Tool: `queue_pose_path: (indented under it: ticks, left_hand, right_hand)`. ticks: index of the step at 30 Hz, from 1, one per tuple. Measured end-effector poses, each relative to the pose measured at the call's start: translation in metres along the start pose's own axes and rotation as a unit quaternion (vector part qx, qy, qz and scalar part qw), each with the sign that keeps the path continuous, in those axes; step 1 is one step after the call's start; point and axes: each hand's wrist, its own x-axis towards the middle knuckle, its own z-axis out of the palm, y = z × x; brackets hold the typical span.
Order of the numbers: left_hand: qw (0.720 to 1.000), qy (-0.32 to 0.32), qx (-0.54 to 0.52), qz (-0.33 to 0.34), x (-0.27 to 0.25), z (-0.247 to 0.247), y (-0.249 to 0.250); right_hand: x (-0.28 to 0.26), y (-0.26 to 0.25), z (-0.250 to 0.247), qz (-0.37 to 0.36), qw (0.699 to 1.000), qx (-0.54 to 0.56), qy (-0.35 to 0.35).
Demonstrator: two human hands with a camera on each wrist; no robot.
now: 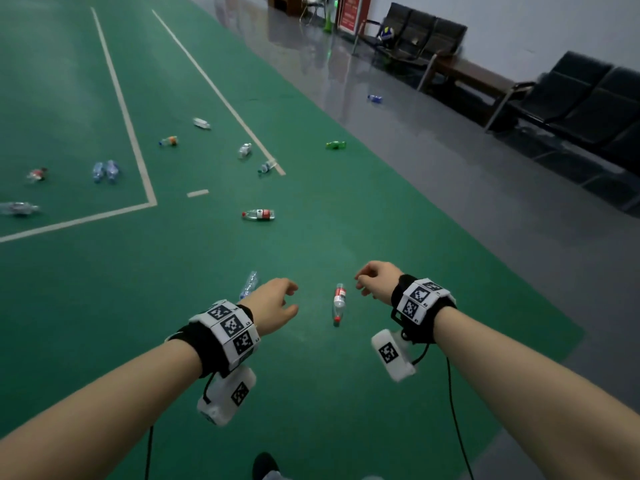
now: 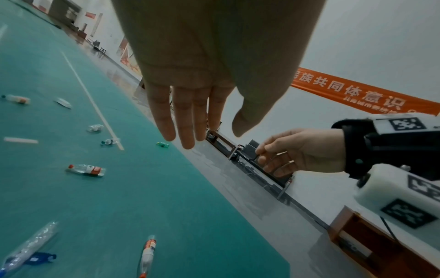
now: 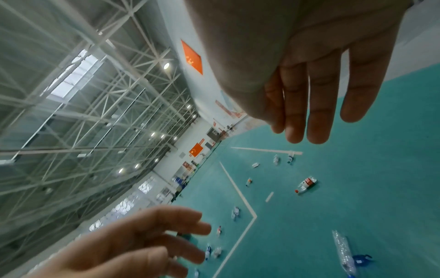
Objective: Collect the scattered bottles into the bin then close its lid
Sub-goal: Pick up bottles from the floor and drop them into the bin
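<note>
— Where are the hands?

— Both are stretched out above the green floor (image 1: 311, 393). The left hand (image 1: 273, 304) has its fingers loose and spread, holding nothing. The right hand (image 1: 379, 279) is empty too, its fingers loosely curled downward.

— And the bottles?

— Scattered, all lying on their sides. Nearest is a clear bottle with a red label (image 1: 339, 304), lying between the two hands from the head view. A long clear bottle (image 1: 249, 285) lies just beyond the left hand, partly hidden by it. Farther out is a red-capped bottle (image 1: 258, 214) with a red label, then a green bottle (image 1: 335, 145) near the edge of the green floor. More lie around the white court lines (image 1: 131, 133), among them a pair of blue-tinted bottles (image 1: 105, 170) side by side.

— The bin?

— It shows in no view.

— Anything else?

— One small bottle (image 1: 375, 98) lies on the grey floor (image 1: 450, 202) near the dark seats (image 1: 588, 95) along the wall.
</note>
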Motion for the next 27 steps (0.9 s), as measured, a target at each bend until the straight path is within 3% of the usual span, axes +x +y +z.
queue_pose_path:
  ticks: [11,17,22,27]
  left_hand:
    - [0.988,0.023,-0.067,-0.137,0.171,-0.051,-0.081]
    - [0.958,0.022,-0.110,-0.262,0.302,-0.050,-0.133]
    - [0.924,0.027,-0.182,-0.336,0.389,-0.033,-0.186]
    - [0.897,-0.016,-0.227,-0.379,0.438,-0.005,-0.260]
  right_hand:
    - [0.200,-0.015,0.021,0.046,0.996,0.056,-0.045]
    - [0.353,0.022,0.050,0.146,0.984,0.063,-0.083]
    - [0.444,0.035,0.098,0.281,0.934,0.204,-0.088]
    - [0.509,0.028,0.177,0.329,0.901,0.250,-0.129]
